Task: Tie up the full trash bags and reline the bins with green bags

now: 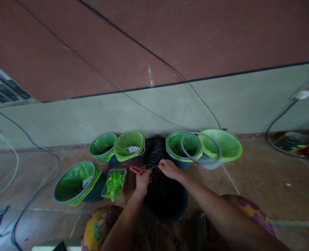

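Observation:
A dark bin [165, 218] with a black bag [164, 191] inside stands on the floor between my knees. My left hand [143, 181] is closed at the bin's far left rim. From its fingers a pink-red drawstring loop [135, 168] sticks out to the left. Close by on the right, my right hand [170, 169] pinches at the far rim, where a thin red strand shows at the fingertips. A crumpled black plastic bag [155, 150] lies behind the bin, against the wall. The bin's inside is too dark to make out.
Left are several green-lined bins [74, 181] and a small tray [104, 190] of green bags [115, 184]. Right, a loose grey ring [216, 146] lies across two more lined bins [222, 143]. A blue cable [48, 181] crosses the floor; red-and-white wall [112, 115] behind.

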